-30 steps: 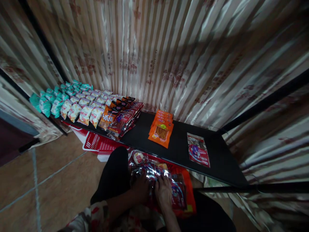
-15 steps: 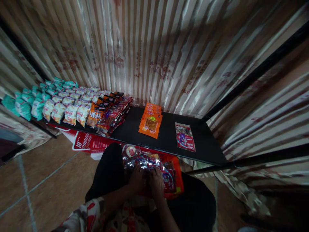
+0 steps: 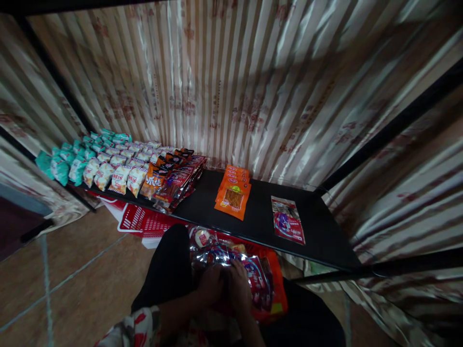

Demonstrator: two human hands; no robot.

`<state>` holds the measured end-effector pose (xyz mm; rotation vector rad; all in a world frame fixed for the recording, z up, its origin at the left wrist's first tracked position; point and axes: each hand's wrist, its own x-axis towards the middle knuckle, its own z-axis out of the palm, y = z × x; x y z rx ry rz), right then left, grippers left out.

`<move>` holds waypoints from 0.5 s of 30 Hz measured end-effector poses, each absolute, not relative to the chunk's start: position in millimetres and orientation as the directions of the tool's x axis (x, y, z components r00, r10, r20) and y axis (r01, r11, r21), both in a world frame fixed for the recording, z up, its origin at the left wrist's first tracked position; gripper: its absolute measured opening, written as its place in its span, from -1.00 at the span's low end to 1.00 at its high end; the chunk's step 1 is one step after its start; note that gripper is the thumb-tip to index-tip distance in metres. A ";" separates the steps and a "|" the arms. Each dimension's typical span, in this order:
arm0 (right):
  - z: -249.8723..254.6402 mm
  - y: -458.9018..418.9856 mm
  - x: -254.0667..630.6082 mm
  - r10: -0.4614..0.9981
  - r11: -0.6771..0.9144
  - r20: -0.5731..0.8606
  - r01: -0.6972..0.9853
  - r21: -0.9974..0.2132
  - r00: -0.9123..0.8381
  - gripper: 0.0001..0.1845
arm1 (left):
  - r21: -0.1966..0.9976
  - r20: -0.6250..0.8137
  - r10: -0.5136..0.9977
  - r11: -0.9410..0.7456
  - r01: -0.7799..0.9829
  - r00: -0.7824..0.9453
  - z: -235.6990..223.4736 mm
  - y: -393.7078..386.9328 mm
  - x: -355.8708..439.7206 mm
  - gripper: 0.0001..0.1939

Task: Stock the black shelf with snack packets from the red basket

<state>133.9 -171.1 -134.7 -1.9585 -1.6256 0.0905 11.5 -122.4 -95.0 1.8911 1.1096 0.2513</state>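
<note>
In the head view, my left hand [image 3: 211, 285] and my right hand [image 3: 239, 285] are side by side over an orange-red basket [image 3: 280, 286] between my knees. Both have their fingers curled at the near edge of a shiny red and silver snack packet [image 3: 218, 254]. Dim light hides most of the fingertips. More red snack packets [image 3: 257, 279] lie in the basket beside my right hand. A round pale item in clear wrap [image 3: 202, 237] sits at its far left corner.
A low black shelf [image 3: 262, 231] holds teal bags [image 3: 60, 168], white snack bags [image 3: 119, 179], dark red packets [image 3: 176, 184], overlapping orange packets [image 3: 233, 197] and a single red packet [image 3: 288, 224]. Beneath it is a red basket [image 3: 141, 220]. A striped curtain [image 3: 217, 96] hangs behind.
The view has shifted, so the shelf and basket appear lower and further right. My hands have drawn slightly nearer to me over the basket. The packets on the shelf stay put.
</note>
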 end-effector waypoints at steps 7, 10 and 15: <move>-110.0 -165.5 120.4 0.921 -0.056 0.304 0.852 -0.521 0.246 -0.68 | 0.824 -0.281 0.812 -0.069 0.562 0.512 -97.1 -115.7 8.9 -0.74; -97.2 -162.6 113.5 0.920 -0.024 0.325 0.856 -0.516 0.221 -0.68 | 0.874 -0.251 0.813 -0.044 0.485 0.526 -97.0 -114.6 6.8 -0.76; -82.3 -160.9 104.0 0.919 -0.010 0.338 0.867 -0.498 0.205 -0.67 | 0.906 -0.252 0.818 0.012 0.423 0.517 -102.5 -112.6 0.8 -0.73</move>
